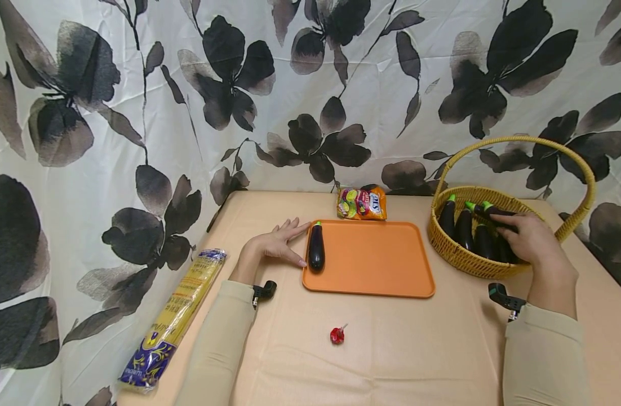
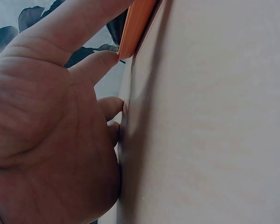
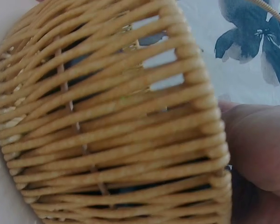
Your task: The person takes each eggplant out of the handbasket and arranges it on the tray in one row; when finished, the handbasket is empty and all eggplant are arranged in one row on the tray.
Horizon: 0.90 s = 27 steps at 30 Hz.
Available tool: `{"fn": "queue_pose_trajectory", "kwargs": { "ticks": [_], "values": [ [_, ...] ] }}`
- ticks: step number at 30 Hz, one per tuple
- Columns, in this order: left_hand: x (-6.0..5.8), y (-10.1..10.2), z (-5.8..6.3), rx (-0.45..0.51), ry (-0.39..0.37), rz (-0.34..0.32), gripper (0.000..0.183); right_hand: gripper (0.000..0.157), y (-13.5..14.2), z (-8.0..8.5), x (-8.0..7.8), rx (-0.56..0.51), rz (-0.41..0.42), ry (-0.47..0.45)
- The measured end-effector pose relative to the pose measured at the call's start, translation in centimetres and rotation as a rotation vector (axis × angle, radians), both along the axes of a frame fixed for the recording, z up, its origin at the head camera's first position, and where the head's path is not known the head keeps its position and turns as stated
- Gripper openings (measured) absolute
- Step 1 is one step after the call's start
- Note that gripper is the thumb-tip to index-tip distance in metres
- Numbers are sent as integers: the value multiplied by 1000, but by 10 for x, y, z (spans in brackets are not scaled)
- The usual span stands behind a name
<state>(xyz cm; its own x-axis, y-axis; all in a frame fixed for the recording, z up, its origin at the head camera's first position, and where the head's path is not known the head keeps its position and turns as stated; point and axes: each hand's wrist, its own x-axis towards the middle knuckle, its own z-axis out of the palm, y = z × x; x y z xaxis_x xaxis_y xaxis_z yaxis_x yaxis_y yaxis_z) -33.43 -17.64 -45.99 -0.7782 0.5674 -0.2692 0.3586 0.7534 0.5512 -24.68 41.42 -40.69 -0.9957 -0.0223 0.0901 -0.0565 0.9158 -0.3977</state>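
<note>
An orange tray [image 1: 371, 259] lies on the table with one dark purple eggplant [image 1: 316, 248] upright along its left side. My left hand [image 1: 277, 243] rests at the tray's left edge, fingers spread and fairly straight, thumb and forefinger at the rim. In the left wrist view, the palm of that hand [image 2: 51, 126] shows beside the tray's orange edge [image 2: 133, 28]. My right hand [image 1: 533, 239] reaches into a wicker basket [image 1: 452, 256] and grips an eggplant [image 1: 495, 211] lying above several others. The right wrist view shows mostly basket weave [image 3: 107, 116]; the right hand [image 3: 259, 144] is partly hidden behind the rim.
A candy bag [image 1: 362, 203] lies behind the tray. A red-wrapped lollipop [image 1: 337, 335] is in front of it. At the left edge of the table lies a long spaghetti pack [image 1: 176, 318]. The basket's tall handle [image 1: 523, 139] arches over its opening. A floral curtain [image 1: 290, 84] hangs behind.
</note>
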Motion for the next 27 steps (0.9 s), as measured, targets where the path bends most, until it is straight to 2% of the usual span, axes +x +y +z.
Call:
{"fn": "queue_pose_trajectory", "kwargs": {
  "ticks": [5,11,16,22,27],
  "values": [
    [0,0,1,3,1,-6,123,45,-9,3,-2,-34,42,51],
    [-1,0,-1,-1,7,-7,123,61,-19,9,-6,-168,58,22],
    [-2,0,0,-4,10,-7,123,68,-23,14,-6,-221,33,6],
    [-2,1,0,-4,10,-4,123,67,-29,16,-6,-301,16,24],
    [-2,2,-1,-6,17,0,122,64,-32,20,-4,-393,49,36]
  ]
}}
